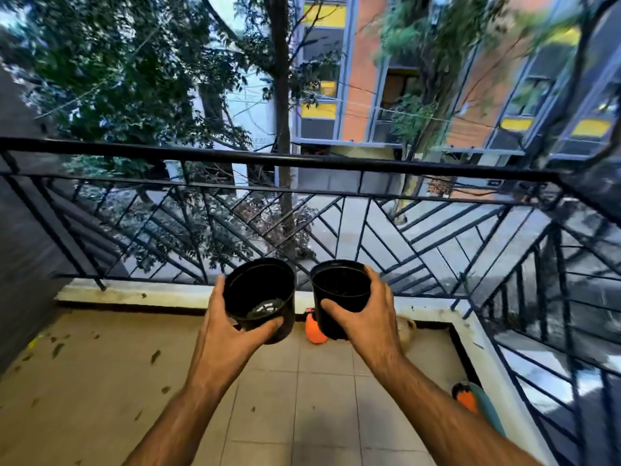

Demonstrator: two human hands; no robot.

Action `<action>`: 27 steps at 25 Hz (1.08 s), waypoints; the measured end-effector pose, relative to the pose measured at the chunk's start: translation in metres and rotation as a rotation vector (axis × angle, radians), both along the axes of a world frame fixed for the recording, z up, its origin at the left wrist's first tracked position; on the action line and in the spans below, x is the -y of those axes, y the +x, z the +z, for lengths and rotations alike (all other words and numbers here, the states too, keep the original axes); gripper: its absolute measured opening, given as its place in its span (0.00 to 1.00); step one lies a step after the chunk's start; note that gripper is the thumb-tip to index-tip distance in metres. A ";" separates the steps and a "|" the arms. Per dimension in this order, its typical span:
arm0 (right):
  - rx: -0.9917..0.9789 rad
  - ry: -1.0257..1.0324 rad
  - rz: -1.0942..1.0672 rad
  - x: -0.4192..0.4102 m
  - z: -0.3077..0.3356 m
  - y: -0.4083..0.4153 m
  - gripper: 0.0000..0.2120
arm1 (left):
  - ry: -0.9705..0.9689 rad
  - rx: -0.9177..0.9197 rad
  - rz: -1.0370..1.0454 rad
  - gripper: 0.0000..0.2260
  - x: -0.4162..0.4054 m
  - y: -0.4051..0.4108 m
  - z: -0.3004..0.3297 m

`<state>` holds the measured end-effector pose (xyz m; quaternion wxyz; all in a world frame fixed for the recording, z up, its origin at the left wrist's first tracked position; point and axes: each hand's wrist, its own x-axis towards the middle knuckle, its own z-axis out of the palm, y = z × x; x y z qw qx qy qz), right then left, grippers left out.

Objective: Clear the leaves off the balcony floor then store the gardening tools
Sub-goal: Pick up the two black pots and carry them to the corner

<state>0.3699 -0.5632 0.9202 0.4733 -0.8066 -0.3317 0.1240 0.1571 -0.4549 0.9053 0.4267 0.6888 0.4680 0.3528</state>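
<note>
Hands each grip a black pot: left hand (232,326) one (260,297), right hand (364,319) another (341,294).

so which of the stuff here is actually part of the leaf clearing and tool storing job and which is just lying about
Part of the job:
- left black pot, gripped by the left hand
- right black pot, gripped by the right hand
- fallen leaves on the floor
- orange sprayer on the floor

Just there:
- black railing
- beige item by the ledge, unclear what
- orange-and-teal item at the right ledge
</note>
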 end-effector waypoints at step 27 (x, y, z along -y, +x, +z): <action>0.000 0.036 -0.441 0.092 -0.013 0.013 0.21 | -0.047 -0.074 -0.282 0.54 -0.005 0.023 -0.030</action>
